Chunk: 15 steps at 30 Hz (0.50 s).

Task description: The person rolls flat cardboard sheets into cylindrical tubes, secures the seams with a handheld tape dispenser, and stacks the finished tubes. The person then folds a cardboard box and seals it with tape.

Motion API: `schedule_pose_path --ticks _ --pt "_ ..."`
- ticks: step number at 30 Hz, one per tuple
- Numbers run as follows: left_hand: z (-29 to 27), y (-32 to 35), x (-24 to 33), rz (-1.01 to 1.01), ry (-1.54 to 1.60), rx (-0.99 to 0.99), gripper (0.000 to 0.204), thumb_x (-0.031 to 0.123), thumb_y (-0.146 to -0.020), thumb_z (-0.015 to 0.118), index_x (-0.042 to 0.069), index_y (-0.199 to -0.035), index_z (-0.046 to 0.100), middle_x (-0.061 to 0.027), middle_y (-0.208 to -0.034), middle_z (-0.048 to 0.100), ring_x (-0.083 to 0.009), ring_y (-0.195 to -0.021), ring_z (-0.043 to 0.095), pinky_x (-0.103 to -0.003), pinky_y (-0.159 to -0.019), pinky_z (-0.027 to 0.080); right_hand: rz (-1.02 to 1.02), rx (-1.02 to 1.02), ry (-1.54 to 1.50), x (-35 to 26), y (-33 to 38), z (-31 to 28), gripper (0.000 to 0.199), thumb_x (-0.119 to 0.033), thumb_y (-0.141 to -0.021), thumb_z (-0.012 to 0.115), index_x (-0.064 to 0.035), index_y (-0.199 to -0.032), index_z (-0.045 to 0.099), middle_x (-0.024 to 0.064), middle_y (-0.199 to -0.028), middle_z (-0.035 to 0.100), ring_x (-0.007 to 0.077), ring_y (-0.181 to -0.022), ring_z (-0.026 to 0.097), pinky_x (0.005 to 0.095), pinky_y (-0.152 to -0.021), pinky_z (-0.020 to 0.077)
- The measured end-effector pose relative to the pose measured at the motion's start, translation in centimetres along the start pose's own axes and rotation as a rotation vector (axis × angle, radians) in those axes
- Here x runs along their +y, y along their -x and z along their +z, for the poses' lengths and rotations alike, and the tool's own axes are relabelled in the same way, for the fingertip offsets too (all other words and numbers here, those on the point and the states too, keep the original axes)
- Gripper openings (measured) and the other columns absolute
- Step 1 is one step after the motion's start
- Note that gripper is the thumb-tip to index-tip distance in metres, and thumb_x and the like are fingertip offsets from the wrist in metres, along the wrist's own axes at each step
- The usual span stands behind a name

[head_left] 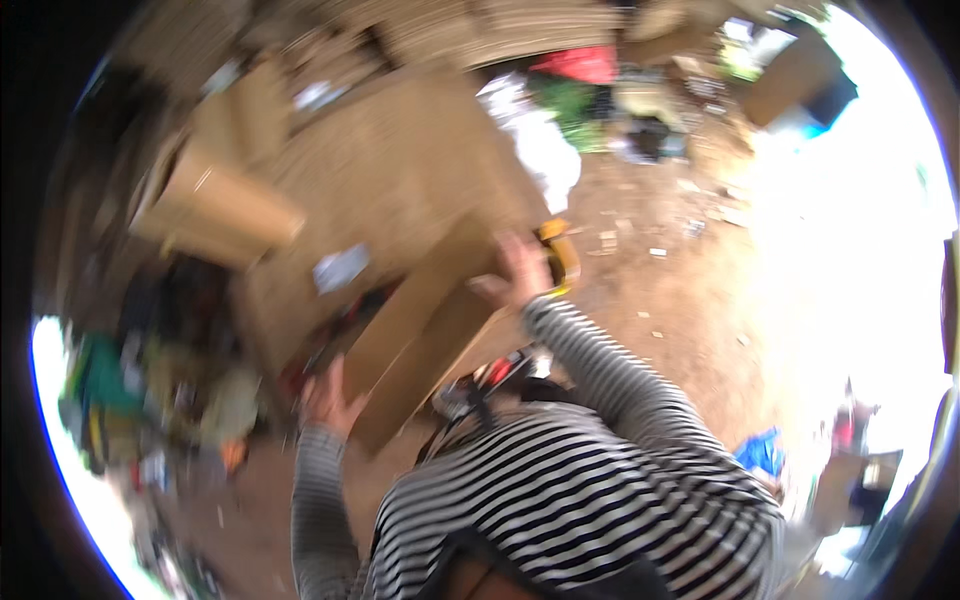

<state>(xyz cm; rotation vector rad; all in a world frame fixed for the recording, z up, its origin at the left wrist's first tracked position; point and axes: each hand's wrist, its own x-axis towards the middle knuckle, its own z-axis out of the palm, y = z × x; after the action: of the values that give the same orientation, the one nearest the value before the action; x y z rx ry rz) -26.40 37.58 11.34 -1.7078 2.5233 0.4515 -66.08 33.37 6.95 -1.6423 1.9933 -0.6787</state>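
A long brown cardboard box [425, 312] lies slantwise at the near edge of a worktable [400, 140], between my two hands. My left hand [330, 402] is at its near left end, thumb and fingers around the corner. At the far right end, my right hand [516, 272] grips the box's edge. Just beyond the right hand is a yellow tool [560, 257], perhaps a tape dispenser; blur hides whether I touch it. A pale slip [341, 268] lies on the tabletop, left of the box.
Another cardboard box [218, 205] stands at the table's left side. Flat cardboard stacks [540, 25] line the back. White plastic [545, 150] and a red bag [578, 64] sit beyond the table's right edge. Scraps litter the dirt floor [650, 260] at right.
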Motion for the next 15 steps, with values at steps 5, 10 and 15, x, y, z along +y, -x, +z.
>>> schedule_pose_path --ticks 5,10,15 --pt "2.8 1.7 1.2 -0.132 -0.018 -0.041 0.091 0.048 -0.082 0.063 0.004 -0.148 0.018 -0.0282 -0.122 0.053 -0.0459 -0.111 0.05 -0.051 -0.093 0.042 0.001 0.058 0.085 -4.5 -6.2 0.9 0.078 -0.051 -0.073 0.07 -0.0166 -0.137 0.042 0.0139 -0.132 0.048 0.0339 -0.122 0.044 0.0478 -0.101 0.0372" --pt "3.6 -0.2 7.9 -0.141 0.336 -0.132 0.105 0.046 -0.076 0.071 -0.002 -0.147 0.011 -0.0299 -0.135 0.044 -0.041 -0.117 0.051 -0.044 -0.094 0.046 -0.079 -0.183 0.26 -6.8 -12.8 3.3 0.075 -0.06 -0.073 0.063 -0.0223 -0.136 0.045 0.0095 -0.13 0.05 0.0304 -0.123 0.043 0.0491 -0.099 0.0368" --pt "3.5 -1.7 13.5 -0.14 0.396 -0.128 0.117 0.055 -0.073 0.072 -0.011 -0.143 0.006 -0.0339 -0.131 0.045 -0.0403 -0.106 0.059 -0.044 -0.084 0.052 -0.151 -0.212 0.402 -7.3 -15.6 2.4 0.067 -0.065 -0.082 0.049 -0.0314 -0.138 0.04 0.0066 -0.133 0.051 0.0293 -0.122 0.046 0.0487 -0.094 0.0418"
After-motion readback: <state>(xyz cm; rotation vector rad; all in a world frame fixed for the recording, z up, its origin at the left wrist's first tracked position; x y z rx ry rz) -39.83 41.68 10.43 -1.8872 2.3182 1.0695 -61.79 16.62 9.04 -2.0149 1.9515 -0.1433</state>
